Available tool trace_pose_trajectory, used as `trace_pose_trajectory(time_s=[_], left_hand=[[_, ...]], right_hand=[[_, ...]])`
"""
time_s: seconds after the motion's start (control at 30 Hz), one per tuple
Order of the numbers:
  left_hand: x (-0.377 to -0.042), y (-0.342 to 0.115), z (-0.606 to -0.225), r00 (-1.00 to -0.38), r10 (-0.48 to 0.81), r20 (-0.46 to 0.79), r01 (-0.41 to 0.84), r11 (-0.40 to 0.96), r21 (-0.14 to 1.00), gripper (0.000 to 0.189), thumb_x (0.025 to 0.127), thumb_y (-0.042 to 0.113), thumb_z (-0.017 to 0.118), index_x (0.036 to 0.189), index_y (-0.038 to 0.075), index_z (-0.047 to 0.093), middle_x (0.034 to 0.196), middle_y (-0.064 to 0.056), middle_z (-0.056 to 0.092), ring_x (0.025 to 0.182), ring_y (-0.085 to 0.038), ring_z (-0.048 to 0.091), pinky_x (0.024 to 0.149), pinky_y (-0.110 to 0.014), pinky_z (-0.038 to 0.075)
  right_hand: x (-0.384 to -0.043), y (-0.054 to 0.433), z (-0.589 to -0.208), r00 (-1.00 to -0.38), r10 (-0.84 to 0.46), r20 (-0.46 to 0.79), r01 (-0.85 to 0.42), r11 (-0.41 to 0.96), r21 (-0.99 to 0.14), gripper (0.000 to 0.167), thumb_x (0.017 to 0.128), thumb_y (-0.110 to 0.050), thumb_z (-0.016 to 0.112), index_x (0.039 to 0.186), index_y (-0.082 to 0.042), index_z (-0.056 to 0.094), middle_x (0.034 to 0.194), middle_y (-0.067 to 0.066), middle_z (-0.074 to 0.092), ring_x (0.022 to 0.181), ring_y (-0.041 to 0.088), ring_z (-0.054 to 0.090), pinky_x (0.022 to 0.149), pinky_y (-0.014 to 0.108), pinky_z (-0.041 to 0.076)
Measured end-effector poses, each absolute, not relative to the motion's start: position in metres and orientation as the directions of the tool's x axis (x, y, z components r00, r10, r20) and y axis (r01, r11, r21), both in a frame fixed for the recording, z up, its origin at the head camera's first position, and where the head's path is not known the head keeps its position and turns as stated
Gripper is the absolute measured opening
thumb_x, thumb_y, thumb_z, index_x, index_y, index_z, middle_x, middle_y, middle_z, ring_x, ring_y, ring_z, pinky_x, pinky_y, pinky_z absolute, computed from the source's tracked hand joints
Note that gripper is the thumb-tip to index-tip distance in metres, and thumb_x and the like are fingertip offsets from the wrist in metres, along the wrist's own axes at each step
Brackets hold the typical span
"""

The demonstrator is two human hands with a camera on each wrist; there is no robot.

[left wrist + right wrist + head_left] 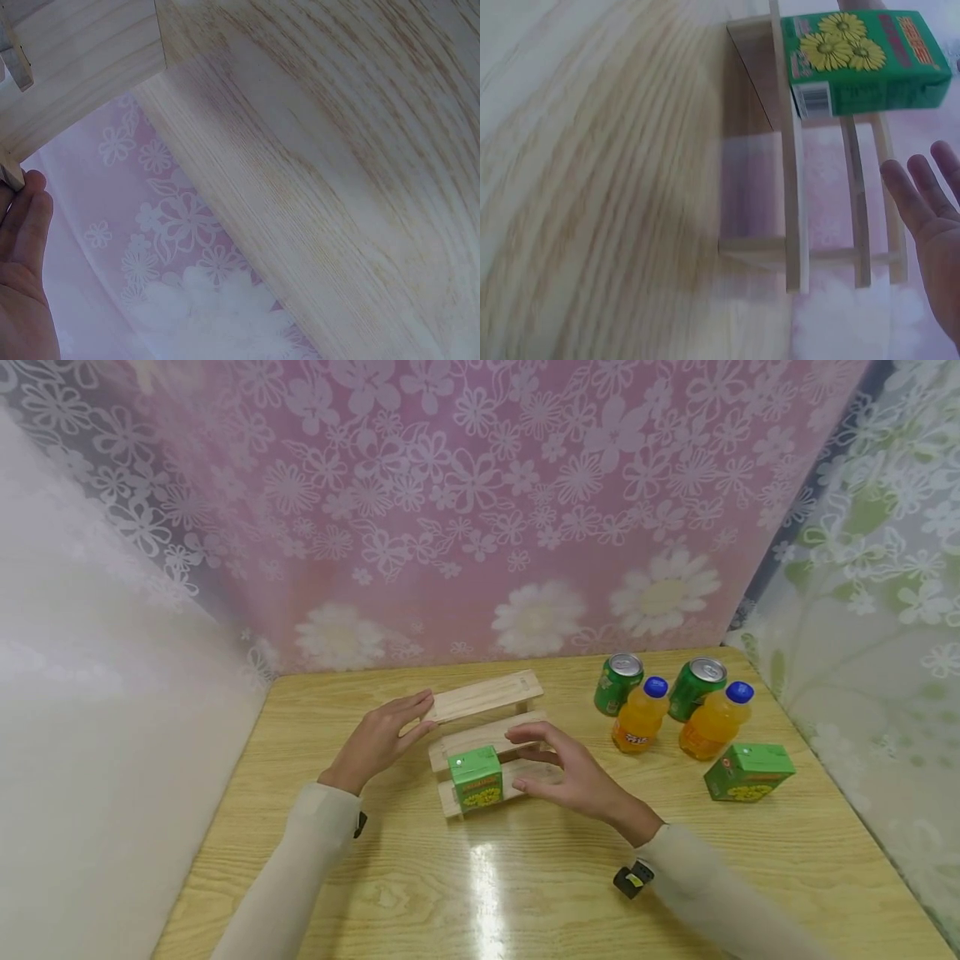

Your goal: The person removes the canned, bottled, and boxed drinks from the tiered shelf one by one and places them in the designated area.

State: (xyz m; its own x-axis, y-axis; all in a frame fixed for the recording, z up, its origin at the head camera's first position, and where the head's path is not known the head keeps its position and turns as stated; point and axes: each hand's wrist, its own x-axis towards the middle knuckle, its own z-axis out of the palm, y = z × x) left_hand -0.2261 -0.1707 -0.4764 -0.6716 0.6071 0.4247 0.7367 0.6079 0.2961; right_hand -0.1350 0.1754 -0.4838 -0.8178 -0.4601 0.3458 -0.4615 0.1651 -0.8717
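Note:
A three-step wooden stand [480, 697] stands on the table. My left hand [381, 737] holds the left end of its top step, fingers along the back and thumb toward the front. In the left wrist view, fingertips [34, 180] lie against a corner of the wood. On the lowest step, at its left end, a green drink carton [477, 779] with yellow flowers stands upright. My right hand [576, 775] hovers over the right part of the stand with thumb and fingers spread, apart from the carton. The right wrist view shows its fingers [911, 195] extended beside the steps.
On the right of the table [390, 893] stand two green cans [619, 683] [697, 687] and two orange drink bottles [639, 717] [716, 721] with blue caps. Nearer the right edge lies another green carton [748, 772]. Flowered curtains [480, 527] enclose the table.

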Motion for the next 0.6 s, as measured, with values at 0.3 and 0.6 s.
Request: trace_pose_trajectory(time_s=[0.3, 0.6], left_hand=[[-0.226, -0.170, -0.477, -0.682, 0.597, 0.422, 0.727, 0.615, 0.305, 0.053, 0.104, 0.023, 0.077, 0.151, 0.002, 0.064, 0.156, -0.019, 0.062, 0.139, -0.037, 0.066, 0.115, -0.052, 0.057], [-0.227, -0.170, -0.477, -0.676, 0.601, 0.426, 0.733, 0.609, 0.303, 0.053, 0.103, 0.021, 0.078, 0.150, 0.001, 0.064, 0.156, -0.018, 0.062, 0.138, -0.037, 0.067, 0.114, -0.052, 0.057]], right_hand=[[-0.137, 0.156, -0.491, -0.826, -0.479, 0.296, -0.431, 0.199, -0.880, 0.068, 0.096, -0.007, 0.085, 0.155, -0.006, 0.050, 0.152, 0.016, 0.062, 0.134, 0.042, 0.066, 0.111, 0.059, 0.058], [-0.137, 0.143, -0.498, -0.848, -0.465, 0.254, -0.388, 0.219, -0.895, 0.061, 0.097, -0.007, 0.084, 0.149, -0.005, 0.054, 0.146, 0.015, 0.063, 0.129, 0.037, 0.069, 0.109, 0.059, 0.060]])
